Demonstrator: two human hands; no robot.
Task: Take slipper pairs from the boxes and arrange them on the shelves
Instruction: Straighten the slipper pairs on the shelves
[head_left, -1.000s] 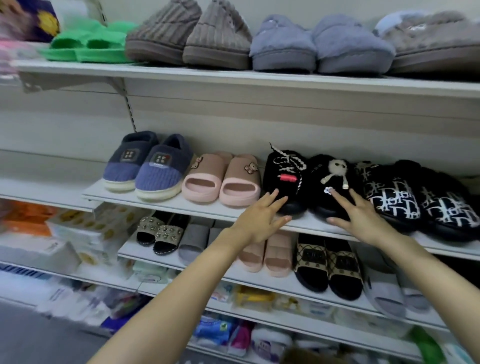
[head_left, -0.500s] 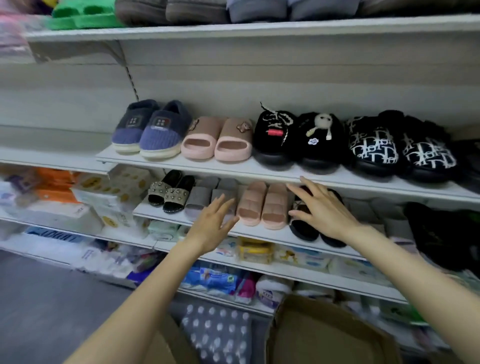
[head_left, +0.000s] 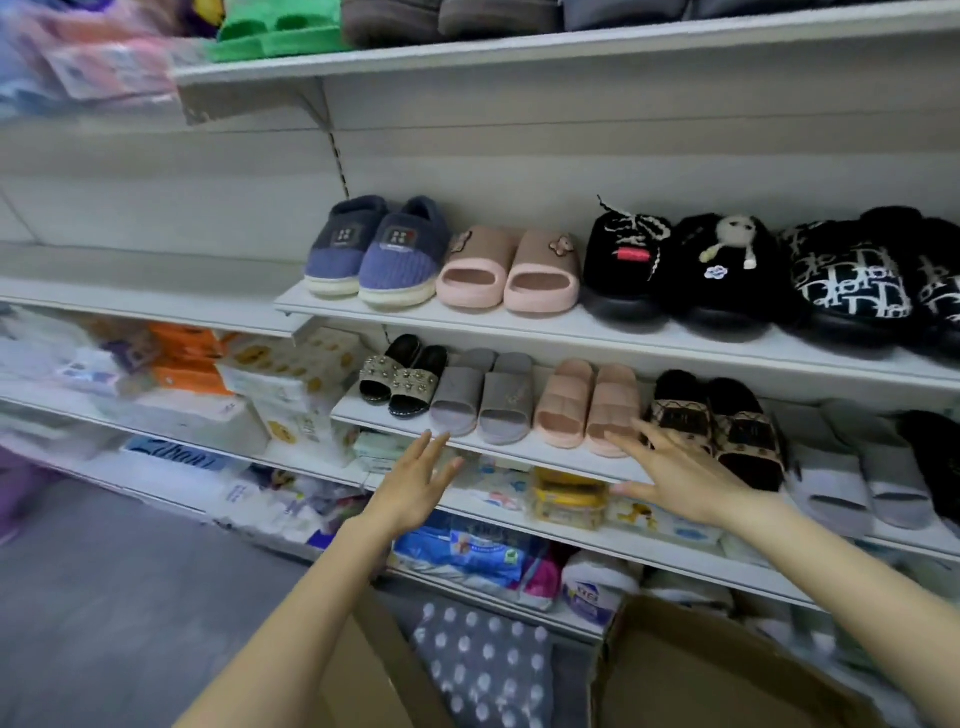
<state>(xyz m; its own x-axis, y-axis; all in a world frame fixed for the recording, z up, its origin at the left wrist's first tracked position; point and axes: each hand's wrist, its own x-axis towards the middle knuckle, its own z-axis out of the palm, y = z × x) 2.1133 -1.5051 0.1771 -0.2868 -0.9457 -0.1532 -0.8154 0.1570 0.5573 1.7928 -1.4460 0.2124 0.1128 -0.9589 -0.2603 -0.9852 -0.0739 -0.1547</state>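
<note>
Both my hands are empty with fingers straight, held in front of the lower slipper shelf (head_left: 519, 453). My left hand (head_left: 415, 483) hangs below the grey slides (head_left: 483, 397). My right hand (head_left: 680, 475) hovers in front of the pink slides (head_left: 587, 408) and the black-and-tan slippers (head_left: 722, 426). The middle shelf (head_left: 571, 328) carries blue knit slippers (head_left: 374, 254), pink bear slides (head_left: 511, 273) and black fuzzy slippers (head_left: 680, 270). Cardboard boxes (head_left: 691, 670) stand open below my arms.
Green slides (head_left: 275, 31) and grey plush slippers line the top shelf. Studded black sandals (head_left: 402, 374) sit at the lower shelf's left end, white-grey slides (head_left: 857, 467) at its right. Tissue packs (head_left: 208, 400) fill the left shelves. A dotted grey cloth (head_left: 483, 670) lies between the boxes.
Both hands have dropped from the black fuzzy slippers on the middle shelf to the front of the lower shelf. The view has tilted down, bringing the boxes into sight.
</note>
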